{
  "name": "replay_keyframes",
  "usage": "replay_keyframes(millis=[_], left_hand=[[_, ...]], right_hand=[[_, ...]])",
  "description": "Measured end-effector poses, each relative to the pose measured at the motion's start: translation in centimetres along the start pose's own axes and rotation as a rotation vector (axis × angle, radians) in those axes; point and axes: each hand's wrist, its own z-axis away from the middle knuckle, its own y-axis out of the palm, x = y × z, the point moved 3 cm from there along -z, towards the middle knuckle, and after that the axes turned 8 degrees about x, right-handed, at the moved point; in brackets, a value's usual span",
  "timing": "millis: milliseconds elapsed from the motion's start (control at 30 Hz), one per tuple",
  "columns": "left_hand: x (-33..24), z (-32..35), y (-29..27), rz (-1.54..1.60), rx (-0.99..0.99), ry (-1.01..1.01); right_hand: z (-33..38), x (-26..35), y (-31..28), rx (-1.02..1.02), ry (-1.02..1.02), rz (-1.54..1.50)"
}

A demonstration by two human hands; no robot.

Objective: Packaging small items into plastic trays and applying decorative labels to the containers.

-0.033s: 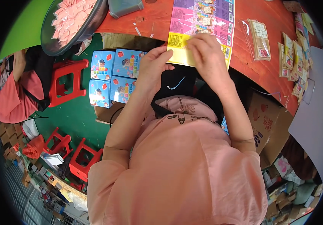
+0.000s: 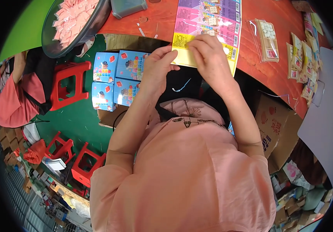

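Observation:
A long printed sheet (image 2: pixel 213 19) with yellow, pink and purple bands lies on the red-brown table (image 2: pixel 259 73), its yellow end hanging over the near edge. My left hand (image 2: pixel 157 67) pinches the yellow end at its left corner. My right hand (image 2: pixel 209 58) grips the same yellow end from above, its fingers covering the middle of it. The two hands are close together, nearly touching.
A round dark tray (image 2: pixel 97 19) of pink packets and a grey box (image 2: pixel 128 7) sit at the table's far left. Clear bags of small pieces (image 2: pixel 267 40) and small packets (image 2: pixel 307 58) lie right. Blue boxes (image 2: pixel 120 79), red stools (image 2: pixel 68 83) and a cardboard carton (image 2: pixel 276 127) stand below; another person (image 2: pixel 11 100) sits left.

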Motion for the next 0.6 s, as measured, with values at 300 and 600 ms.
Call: replay_keyframes(millis=[300,600], left_hand=[[-0.9,0.0,1.0,-0.357,-0.012,0.318],[-1.7,-0.2,1.2,-0.691,0.003,0.538]], right_hand=[[-1.1,1.2,1.0,-0.014,-0.015,-0.095],[-2.5,2.0,0.4,0.254,-0.012,0.064]])
